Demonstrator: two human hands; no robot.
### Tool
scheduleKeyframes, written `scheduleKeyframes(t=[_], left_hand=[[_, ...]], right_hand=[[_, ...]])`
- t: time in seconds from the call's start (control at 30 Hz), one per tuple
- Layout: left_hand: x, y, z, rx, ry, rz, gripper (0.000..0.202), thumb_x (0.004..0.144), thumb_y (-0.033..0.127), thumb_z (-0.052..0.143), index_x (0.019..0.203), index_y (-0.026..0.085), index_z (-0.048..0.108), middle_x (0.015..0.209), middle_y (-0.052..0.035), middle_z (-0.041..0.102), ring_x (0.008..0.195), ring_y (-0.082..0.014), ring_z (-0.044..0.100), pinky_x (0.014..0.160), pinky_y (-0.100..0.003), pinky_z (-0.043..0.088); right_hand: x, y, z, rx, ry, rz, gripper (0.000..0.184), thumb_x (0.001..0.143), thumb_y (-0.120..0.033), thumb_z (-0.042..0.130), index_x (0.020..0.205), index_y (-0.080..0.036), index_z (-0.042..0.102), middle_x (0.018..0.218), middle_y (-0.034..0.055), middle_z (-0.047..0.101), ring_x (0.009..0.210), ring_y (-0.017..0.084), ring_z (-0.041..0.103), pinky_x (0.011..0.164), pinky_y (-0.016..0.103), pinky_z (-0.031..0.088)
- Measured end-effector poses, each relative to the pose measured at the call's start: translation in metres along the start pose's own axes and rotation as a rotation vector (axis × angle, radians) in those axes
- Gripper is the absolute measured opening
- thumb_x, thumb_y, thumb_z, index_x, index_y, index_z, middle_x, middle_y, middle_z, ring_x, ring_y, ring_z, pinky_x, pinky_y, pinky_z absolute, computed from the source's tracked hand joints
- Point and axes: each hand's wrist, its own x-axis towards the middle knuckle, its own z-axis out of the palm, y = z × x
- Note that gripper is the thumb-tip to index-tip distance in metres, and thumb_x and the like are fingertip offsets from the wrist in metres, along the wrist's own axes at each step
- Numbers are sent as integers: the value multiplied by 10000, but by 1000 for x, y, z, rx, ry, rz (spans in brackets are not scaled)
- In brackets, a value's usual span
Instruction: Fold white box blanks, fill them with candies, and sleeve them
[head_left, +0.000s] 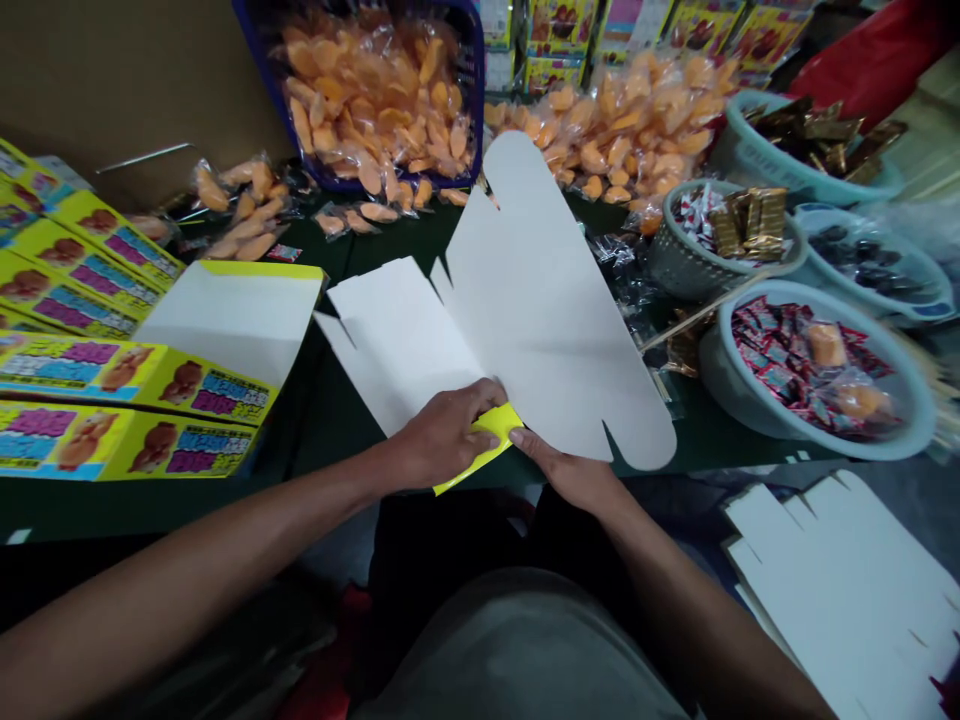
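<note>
A flat die-cut cardboard box blank (517,310) fills the middle of the view, with its white inner side up and slotted flaps. A yellow printed corner of it (487,445) is folded over at the near edge. My left hand (442,435) presses on that yellow fold, its fingers curled over the card. My right hand (566,470) holds the blank's lower edge from beneath and beside the fold, with the thumb and fingers around the card. Both hands are on the same blank.
Assembled yellow printed boxes (127,395) lie on the dark green table (315,460) at left. Bagged orange snacks (375,100) fill a blue basket behind. Round grey-blue tubs (817,370) of wrapped sweets stand at right. Stacked white blanks (840,590) lie at lower right.
</note>
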Motion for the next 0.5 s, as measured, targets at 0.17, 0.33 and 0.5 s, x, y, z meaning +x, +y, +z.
scheduleKeyframes(t=[0.17,0.33,0.5], left_hand=[[21,-7,-9,-463,-183,-278,499,628,341,869,1037,202,619,1020,-52,739,847,-208,678,718,-316,496],[30,-11,-19,-556,-259,-389,523,628,340,901,1056,178,649,1003,-52,755,753,-171,666,664,-289,487],[28,-19,-21,-586,-337,-359,496,688,359,896,1093,180,672,1049,-54,762,804,-181,687,705,-292,507]], right_hand=[[4,1,-1,261,-69,60,268,951,-451,762,1099,-231,795,1077,63,803,1040,258,759,965,424,636],[6,13,-8,363,-179,106,256,933,-438,782,1028,-201,798,1046,71,778,983,239,739,923,394,622],[13,14,-5,342,-96,5,276,919,-454,817,1091,-241,782,1165,70,757,1077,244,709,974,404,618]])
